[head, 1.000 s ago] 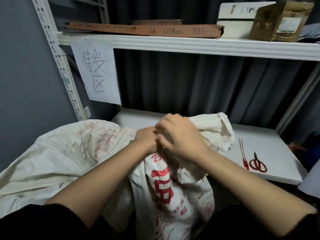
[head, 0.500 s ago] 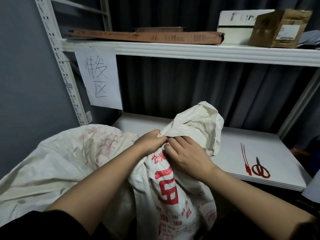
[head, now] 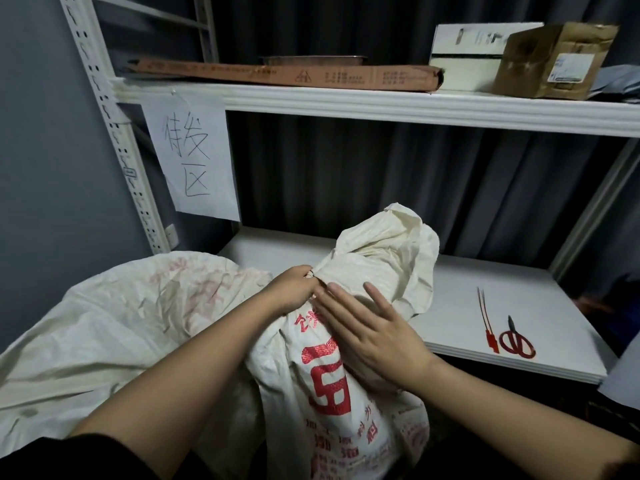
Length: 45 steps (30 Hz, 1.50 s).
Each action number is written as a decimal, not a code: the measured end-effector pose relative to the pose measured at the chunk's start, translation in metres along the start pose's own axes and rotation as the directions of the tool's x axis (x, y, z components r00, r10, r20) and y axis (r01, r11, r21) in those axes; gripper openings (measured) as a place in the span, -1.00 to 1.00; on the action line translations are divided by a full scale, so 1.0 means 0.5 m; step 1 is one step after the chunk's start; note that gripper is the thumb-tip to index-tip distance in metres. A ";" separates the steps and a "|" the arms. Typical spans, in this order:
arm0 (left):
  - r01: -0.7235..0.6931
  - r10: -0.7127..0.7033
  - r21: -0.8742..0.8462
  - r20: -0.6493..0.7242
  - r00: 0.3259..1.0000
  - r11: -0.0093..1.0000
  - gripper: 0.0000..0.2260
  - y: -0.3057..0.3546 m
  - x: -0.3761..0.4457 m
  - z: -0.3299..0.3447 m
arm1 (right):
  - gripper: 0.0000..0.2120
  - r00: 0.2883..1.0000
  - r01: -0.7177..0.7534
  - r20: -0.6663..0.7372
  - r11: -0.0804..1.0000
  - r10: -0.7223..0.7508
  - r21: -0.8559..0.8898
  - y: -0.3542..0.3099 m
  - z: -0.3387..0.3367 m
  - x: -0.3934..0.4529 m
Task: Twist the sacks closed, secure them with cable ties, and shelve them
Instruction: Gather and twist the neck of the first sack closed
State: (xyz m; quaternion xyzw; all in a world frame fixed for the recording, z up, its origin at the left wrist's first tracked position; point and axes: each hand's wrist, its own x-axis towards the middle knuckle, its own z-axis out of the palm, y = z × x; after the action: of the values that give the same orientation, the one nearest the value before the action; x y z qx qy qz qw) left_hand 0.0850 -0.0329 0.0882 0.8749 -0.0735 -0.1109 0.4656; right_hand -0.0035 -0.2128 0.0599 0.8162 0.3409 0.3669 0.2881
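White sack (head: 346, 386) under flat right fingers (head: 349, 306), left hand (head: 294, 289) gripping.

**White metal shelving against a dark curtain**

A white shelving unit (head: 363, 105) fills the view, its perforated upright (head: 114, 133) standing against a grey-blue wall (head: 45, 168) on the left. Behind the shelves hangs a dark pleated curtain (head: 381, 188). The upper shelf carries a long flat brown carton (head: 294, 75), a white box (head: 474, 53) and a brown cardboard box (head: 554, 60). A handwritten paper sign (head: 194, 157) hangs from its front edge. The lower shelf board (head: 519, 306) is white. The light is dim.
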 end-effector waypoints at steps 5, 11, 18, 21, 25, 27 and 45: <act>0.028 -0.028 0.008 -0.014 1.000 1.000 -0.77 -0.004 0.004 -0.005 | -0.45 0.956 0.274 -0.150 0.949 -0.251 0.157 -0.069 -0.022 -0.019; -0.021 0.022 -0.031 0.033 0.999 0.999 -0.69 -0.008 0.000 0.007 | -0.42 0.999 0.019 -0.049 0.959 -0.005 0.283 0.016 0.044 -0.003; -0.122 0.114 0.076 0.102 0.988 0.990 -0.75 0.015 -0.026 0.012 | -0.15 0.985 -0.146 0.113 0.974 0.128 0.176 0.113 0.076 0.054; -0.167 0.151 0.096 0.157 0.976 0.981 -0.83 0.025 -0.043 0.006 | -0.13 0.970 -0.210 0.172 0.946 0.170 0.245 0.134 0.085 0.070; -0.244 0.199 0.234 0.200 0.959 0.941 -0.70 0.029 -0.055 0.002 | -0.42 0.972 -0.190 0.210 0.876 0.105 0.444 0.156 0.095 0.074; -0.191 0.157 0.267 0.143 0.977 0.944 -0.55 0.029 -0.056 0.008 | -0.53 0.943 -0.281 0.296 0.843 0.154 0.458 0.172 0.086 0.075; -0.040 0.010 -0.080 -0.334 0.942 0.996 -0.65 -0.035 -0.056 0.090 | -0.63 0.738 -0.605 0.217 0.482 0.639 0.634 0.160 0.019 0.085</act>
State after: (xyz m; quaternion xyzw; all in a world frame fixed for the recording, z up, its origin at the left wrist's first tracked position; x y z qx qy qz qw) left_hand 0.0468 -0.0525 0.0527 0.8592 0.0000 0.0415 0.5099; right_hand 0.0530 -0.2303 0.1293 0.9199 0.1369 0.3173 -0.1856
